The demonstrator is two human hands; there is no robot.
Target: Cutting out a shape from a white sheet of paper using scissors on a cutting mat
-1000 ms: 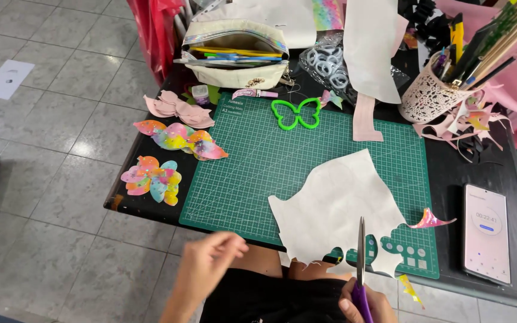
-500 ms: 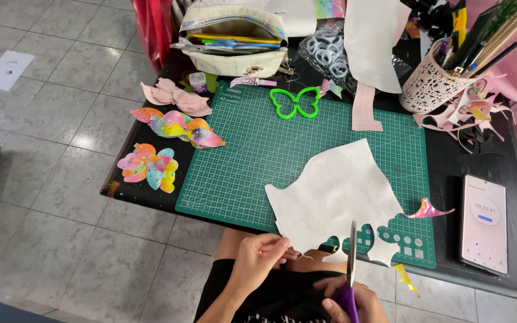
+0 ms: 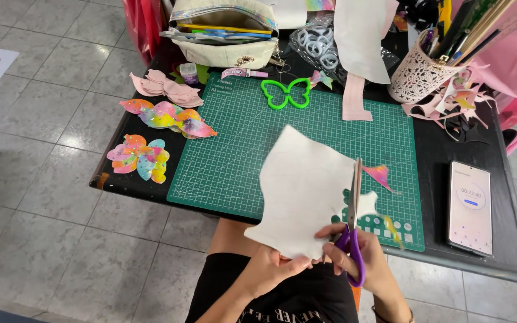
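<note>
A black table (image 3: 450, 143) carries a green cutting mat (image 3: 258, 149), a phone (image 3: 470, 207) and colourful butterfly cutouts (image 3: 140, 157).

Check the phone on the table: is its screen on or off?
On. The phone lies flat, face up, at the table's right edge, and its screen glows white with a round dial showing.

Colours on the craft table

A white sheet (image 3: 303, 191) is meeting purple-handled scissors (image 3: 352, 239) over a green gridded mat (image 3: 240, 143) on a black table (image 3: 438, 149). Rainbow-swirled butterfly cutouts (image 3: 140, 157) are lying beside pale pink ones (image 3: 166, 88); a bright green butterfly outline (image 3: 286, 94) is showing above, and what looks like a white lace-patterned cup (image 3: 417, 78).
</note>
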